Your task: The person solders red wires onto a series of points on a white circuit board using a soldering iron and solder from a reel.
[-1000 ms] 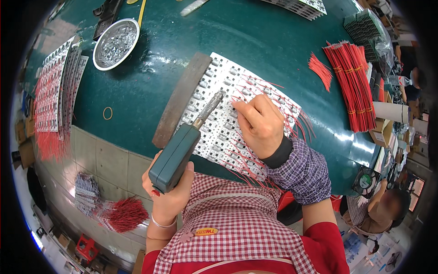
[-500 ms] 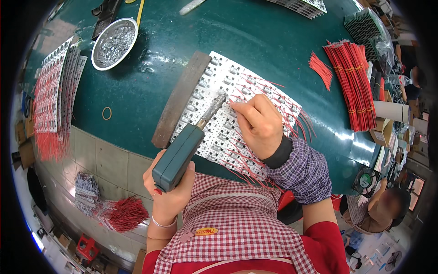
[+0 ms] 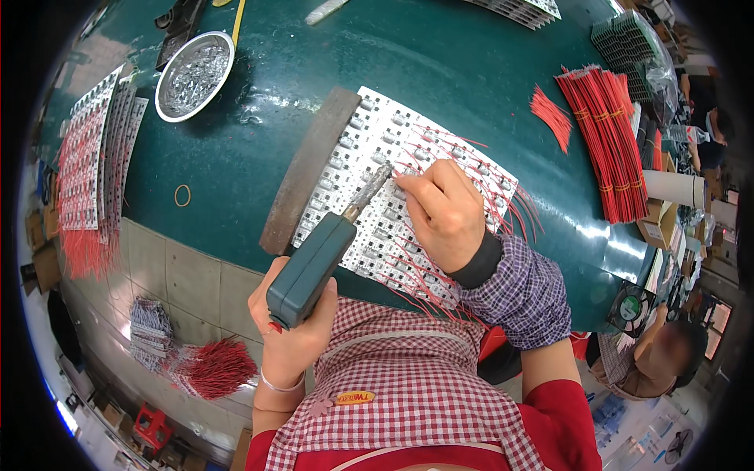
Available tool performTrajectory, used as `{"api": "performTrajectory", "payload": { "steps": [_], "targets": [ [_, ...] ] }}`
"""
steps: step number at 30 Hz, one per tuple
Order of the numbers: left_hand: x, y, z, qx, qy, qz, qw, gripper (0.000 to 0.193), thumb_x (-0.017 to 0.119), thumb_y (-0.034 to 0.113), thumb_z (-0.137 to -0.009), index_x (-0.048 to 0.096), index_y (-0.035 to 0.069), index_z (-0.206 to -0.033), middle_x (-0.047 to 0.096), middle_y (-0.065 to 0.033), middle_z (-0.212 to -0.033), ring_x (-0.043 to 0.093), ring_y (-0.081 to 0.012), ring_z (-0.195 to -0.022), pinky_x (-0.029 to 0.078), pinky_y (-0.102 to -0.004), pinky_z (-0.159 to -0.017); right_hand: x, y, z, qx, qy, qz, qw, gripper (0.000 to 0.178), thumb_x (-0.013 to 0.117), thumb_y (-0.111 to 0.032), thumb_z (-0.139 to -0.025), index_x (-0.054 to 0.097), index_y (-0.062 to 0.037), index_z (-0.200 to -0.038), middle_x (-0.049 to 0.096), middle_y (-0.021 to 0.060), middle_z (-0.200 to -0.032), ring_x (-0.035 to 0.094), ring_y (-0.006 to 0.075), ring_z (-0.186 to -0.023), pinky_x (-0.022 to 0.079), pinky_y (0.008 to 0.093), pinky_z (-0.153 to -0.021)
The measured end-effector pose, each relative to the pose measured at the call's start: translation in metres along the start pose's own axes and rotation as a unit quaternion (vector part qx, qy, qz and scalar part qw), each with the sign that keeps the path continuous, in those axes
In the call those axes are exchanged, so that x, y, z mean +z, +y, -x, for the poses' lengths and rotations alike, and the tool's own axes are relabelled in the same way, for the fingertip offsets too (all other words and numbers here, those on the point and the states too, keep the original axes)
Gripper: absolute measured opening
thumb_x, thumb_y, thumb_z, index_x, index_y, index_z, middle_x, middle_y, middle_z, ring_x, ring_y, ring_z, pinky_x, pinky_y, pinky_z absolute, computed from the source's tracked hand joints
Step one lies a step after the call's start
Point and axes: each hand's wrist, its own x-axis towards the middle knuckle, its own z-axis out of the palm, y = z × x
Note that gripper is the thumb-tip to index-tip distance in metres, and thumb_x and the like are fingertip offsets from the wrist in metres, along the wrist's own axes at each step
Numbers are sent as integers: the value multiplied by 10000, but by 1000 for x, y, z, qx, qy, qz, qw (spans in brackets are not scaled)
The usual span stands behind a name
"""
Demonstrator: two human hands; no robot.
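My left hand grips a teal soldering tool whose metal tip touches a white panel of small circuit boards on the green table. My right hand rests on the panel just right of the tip, its fingers pinched on a thin red wire. Many soldered red wires fan out from the panel toward its right and near edges. A long brown bar lies along the panel's left edge.
A metal bowl of shiny bits stands at the back left. Wired panels hang over the table's left edge. Bundles of red wires lie at the right, a loose tuft beside them. A rubber band lies near the front edge. Another person sits at the lower right.
The soldering tip and my right hand's fingers have shifted slightly along the panel; otherwise nothing has moved.
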Motion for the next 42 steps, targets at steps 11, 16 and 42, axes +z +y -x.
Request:
{"api": "performTrajectory", "payload": {
  "steps": [11, 16, 42],
  "targets": [
    [-3, -9, 8, 31, 32, -9, 999, 194, 747, -67, -774, 704, -70, -963, 683, -115, -891, 652, -164, -695, 521, -274, -624, -1, -1, -1, 1, 3, 3, 1000, 249, 742, 111, -733, 714, -18, -944, 534, 102, -790, 588, 276, -713, 484, 393, -624],
    [-1, -10, 8, 40, 32, 4, 999, 204, 755, -70, -777, 699, -83, -973, 702, -129, -917, 672, -166, -718, 528, -279, -637, 0, 0, 1, 1, 3, 9, 1000, 245, 736, 115, -740, 714, -19, -944, 537, 102, -793, 590, 279, -718, 483, 396, -623],
    [1, -3, 1, 25, 0, 27, 999, 151, 740, -93, -791, 694, -59, -931, 675, -90, -867, 627, -131, -697, 493, -265, -615, -4, 2, -2, 2, -19, 40, 999, 212, 750, 69, -777, 739, -43, -956, 551, 87, -805, 602, 260, -720, 489, 382, -614]
  ]
}}
